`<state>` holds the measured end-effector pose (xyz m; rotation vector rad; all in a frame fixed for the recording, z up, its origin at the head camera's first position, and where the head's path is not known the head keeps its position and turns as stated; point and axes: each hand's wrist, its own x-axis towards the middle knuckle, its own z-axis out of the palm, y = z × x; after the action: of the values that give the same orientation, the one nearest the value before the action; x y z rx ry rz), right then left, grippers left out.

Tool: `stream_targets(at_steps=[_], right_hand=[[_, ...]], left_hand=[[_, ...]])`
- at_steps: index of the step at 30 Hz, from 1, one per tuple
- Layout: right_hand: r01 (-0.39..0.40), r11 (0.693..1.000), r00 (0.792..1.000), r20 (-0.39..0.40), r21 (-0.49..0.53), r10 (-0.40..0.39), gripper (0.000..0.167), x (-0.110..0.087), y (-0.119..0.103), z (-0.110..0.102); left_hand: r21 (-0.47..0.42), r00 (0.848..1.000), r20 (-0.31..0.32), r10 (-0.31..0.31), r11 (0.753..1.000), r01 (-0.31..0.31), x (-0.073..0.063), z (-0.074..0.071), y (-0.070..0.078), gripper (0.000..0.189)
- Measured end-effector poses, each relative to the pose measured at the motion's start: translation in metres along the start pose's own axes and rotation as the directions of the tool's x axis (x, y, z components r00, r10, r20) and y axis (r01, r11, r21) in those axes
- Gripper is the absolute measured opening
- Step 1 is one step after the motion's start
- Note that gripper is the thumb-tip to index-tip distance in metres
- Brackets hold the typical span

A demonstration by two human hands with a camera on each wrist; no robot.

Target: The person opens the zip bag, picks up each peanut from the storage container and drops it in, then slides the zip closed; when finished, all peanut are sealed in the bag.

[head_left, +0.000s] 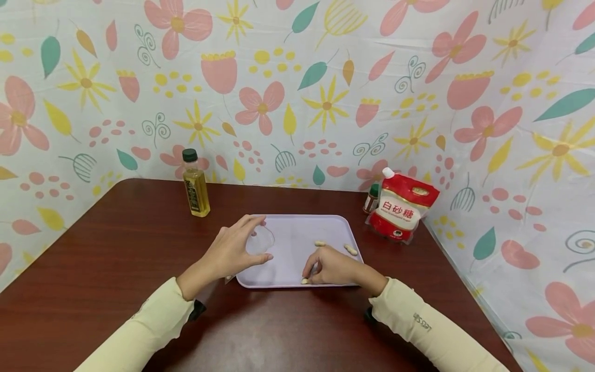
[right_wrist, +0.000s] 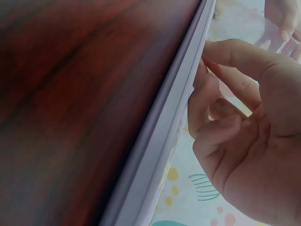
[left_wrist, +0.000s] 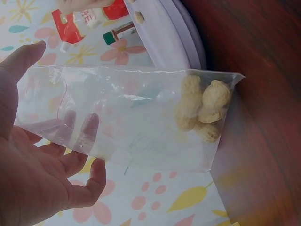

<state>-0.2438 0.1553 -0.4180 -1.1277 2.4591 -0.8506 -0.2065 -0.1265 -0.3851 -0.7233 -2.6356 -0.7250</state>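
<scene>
My left hand point(head_left: 232, 250) holds a clear plastic bag point(left_wrist: 136, 108) near its mouth, thumb and fingers spread apart around the opening. Several unshelled peanuts point(left_wrist: 216, 94) lie at the bottom of the bag, beyond the left edge of the lilac tray point(head_left: 288, 261). At the tray's front rim, my right hand point(head_left: 332, 266) pinches a peanut point(head_left: 304, 281) between thumb and fingertips. In the right wrist view the rim hides that peanut. Behind the right hand a second peanut point(head_left: 320, 243) rests on the tray, and a third peanut point(head_left: 350, 250) lies by the right rim.
A bottle of yellow oil point(head_left: 197, 188) with a dark green cap stands at the back left of the brown table point(head_left: 279, 330). Behind the tray's right corner are a red bag of white sugar point(head_left: 401, 209) and a small green-capped jar point(head_left: 372, 200). Flowered cloth point(head_left: 297, 93) hangs behind.
</scene>
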Motion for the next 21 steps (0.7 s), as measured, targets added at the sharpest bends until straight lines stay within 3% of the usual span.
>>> stream_targets(at_steps=[16, 21], right_hand=[[0.016, 0.997, 0.999, 0.037, -0.07, -0.013, 0.015, 0.0035, -0.0022, -0.0035], [0.048, 0.993, 0.999, -0.001, -0.108, -0.048, 0.01, 0.0062, -0.0065, -0.007]], left_hand=[[-0.012, 1.0, -0.001, -0.003, 1.0, 0.003, 0.0011, -0.0022, 0.0012, 0.083], [-0.014, 1.0, -0.002, -0.001, 1.0, 0.001, 0.0007, -0.002, 0.0002, 0.084]])
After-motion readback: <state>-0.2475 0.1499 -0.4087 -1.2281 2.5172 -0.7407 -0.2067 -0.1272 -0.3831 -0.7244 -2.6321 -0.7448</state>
